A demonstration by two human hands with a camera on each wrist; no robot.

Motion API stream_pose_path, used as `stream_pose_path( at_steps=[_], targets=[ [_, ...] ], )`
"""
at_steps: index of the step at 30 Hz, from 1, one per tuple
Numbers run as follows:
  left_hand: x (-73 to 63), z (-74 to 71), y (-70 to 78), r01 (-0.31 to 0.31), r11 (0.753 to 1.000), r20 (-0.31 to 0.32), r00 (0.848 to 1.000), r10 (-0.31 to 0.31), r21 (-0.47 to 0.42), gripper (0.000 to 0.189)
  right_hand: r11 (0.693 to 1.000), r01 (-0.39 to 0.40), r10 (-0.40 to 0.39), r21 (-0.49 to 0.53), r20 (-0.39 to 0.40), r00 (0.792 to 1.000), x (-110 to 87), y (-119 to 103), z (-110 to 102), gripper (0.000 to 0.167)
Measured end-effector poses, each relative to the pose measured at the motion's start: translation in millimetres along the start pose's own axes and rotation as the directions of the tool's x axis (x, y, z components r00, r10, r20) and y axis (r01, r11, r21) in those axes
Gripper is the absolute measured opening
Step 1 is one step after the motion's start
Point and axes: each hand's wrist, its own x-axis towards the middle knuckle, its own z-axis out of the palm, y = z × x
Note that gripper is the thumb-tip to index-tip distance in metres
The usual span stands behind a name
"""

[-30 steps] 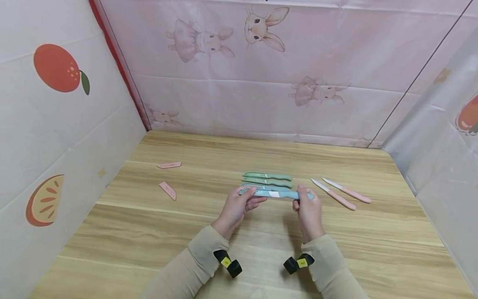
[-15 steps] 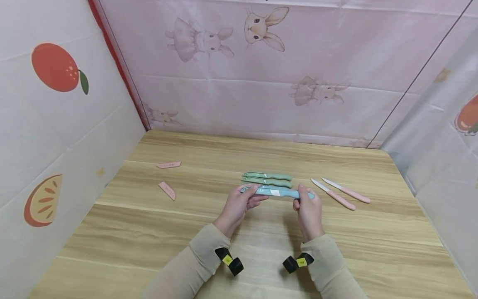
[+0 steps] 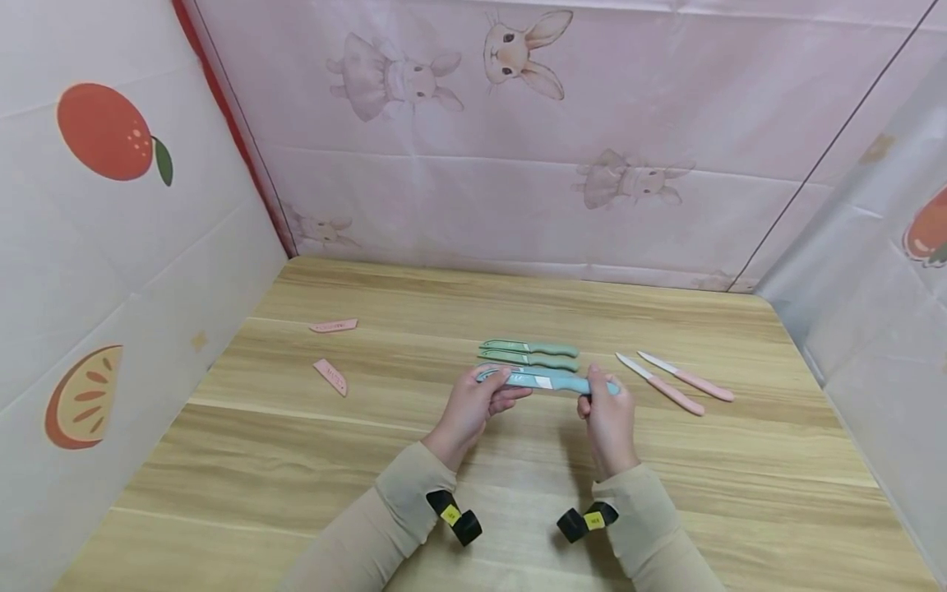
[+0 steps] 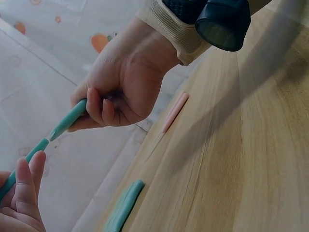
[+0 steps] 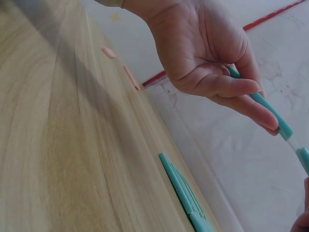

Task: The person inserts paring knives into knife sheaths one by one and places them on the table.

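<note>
Both hands hold a light blue paring knife up over the table. My left hand (image 3: 462, 411) pinches its blue sheath (image 3: 524, 378) between thumb and fingers. My right hand (image 3: 612, 423) grips the knife's handle (image 3: 570, 384), thumb along the top. A short bare stretch of blade (image 5: 293, 144) shows between sheath and handle in the right wrist view. Just behind, a second blue knife (image 3: 519, 367) lies mostly hidden by the held one. Two sheathed green knives (image 3: 555, 349) lie parallel beyond it.
Two unsheathed pink knives (image 3: 690, 381) lie to the right, blades pointing back left. On the left are two loose pink sheaths (image 3: 330, 376). The wooden table (image 3: 296, 477) meets printed cloth walls (image 3: 444, 205) at the back and sides.
The held knife has shifted slightly up in the view, covering more of the blue knife behind it. My right hand has edged a little left. Both grips stay the same.
</note>
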Motion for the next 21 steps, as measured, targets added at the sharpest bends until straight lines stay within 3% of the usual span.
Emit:
stream_pose_path(
  at_steps=[9, 21],
  targets=[
    [-0.9, 3.7, 0.1, 0.005, 0.999, -0.037, 0.999, -0.006, -0.033, 0.031, 1.000, 0.004, -0.004, -0.011, 0.008, 1.000, -1.4, 0.7, 0.1, 0.039],
    [-0.8, 6.9, 0.1, -0.005, 1.000, -0.009, 1.000, 0.005, -0.025, 0.035, 1.000, -0.020, 0.020, -0.024, 0.003, 1.000, -1.4, 0.0, -0.6, 0.038]
  ],
)
